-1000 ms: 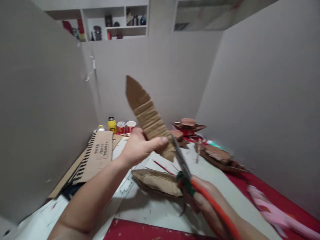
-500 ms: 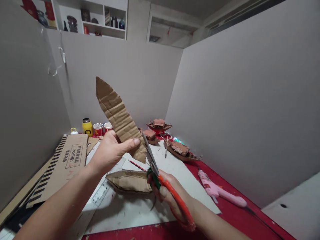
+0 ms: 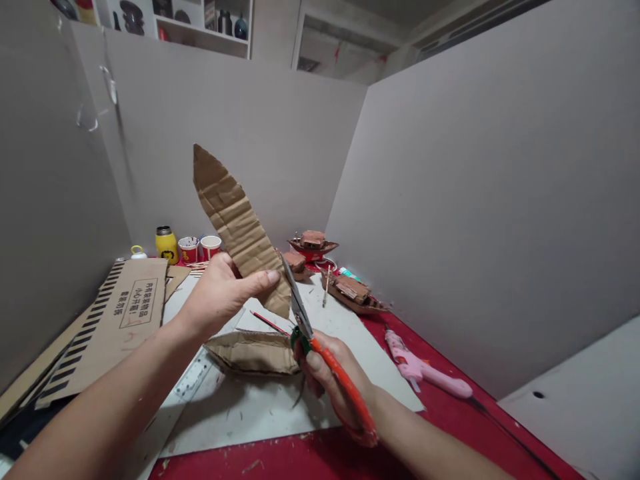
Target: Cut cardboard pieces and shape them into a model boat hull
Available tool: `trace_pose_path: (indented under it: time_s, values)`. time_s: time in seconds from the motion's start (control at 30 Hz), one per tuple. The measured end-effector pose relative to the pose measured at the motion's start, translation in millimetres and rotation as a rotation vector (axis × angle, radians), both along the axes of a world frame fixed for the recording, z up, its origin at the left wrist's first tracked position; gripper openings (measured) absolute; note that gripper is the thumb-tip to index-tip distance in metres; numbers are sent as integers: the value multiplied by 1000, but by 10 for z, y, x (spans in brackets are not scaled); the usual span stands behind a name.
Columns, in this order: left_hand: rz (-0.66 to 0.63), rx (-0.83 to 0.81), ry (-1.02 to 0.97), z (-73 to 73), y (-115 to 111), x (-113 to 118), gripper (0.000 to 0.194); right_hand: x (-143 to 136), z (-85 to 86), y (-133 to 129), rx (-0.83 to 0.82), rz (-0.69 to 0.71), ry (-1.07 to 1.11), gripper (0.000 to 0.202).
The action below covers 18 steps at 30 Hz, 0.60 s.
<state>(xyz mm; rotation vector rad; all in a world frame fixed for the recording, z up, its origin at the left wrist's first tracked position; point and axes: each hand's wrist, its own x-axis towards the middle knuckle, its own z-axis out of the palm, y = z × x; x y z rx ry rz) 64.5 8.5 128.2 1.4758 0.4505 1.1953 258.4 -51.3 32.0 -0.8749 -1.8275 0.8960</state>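
Note:
My left hand [image 3: 225, 293] grips a long strip of brown cardboard [image 3: 235, 220] near its lower end, thumb on the front face. The strip is creased crosswise and tapers to a point at its upper left tip. In my right hand [image 3: 335, 373] is a pair of scissors [image 3: 343, 383] with orange and green handles. Their blades point up and to the left, lying along the strip's lower right edge. Below the strip, a boat-shaped cardboard tray [image 3: 255, 353] rests on the white board [image 3: 240, 427], its right end partly hidden by my right hand.
Finished-looking cardboard boats [image 3: 353, 293] stand at the back right. A pink glue gun [image 3: 425, 373] with a black cord lies on the red tabletop [image 3: 375, 453]. Left are a printed cardboard sheet [image 3: 110, 327], a clear ruler [image 3: 193, 373], a yellow bottle [image 3: 166, 245] and paper cups [image 3: 189, 249].
The camera view has shifted slightly, so the table things appear a little further left and higher. Both hands keep their holds, with the scissors still at the strip's edge.

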Motion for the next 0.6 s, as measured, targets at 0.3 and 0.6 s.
trace_pose_path:
  time_s: [0.3,0.6]
  values:
    - [17,-41,-31,22,-17,0,21,-60,7,-40,-33,-92,24,48]
    - [57,-13,3,14,-94,88,17,29,-43,43,39,-54,-87,41]
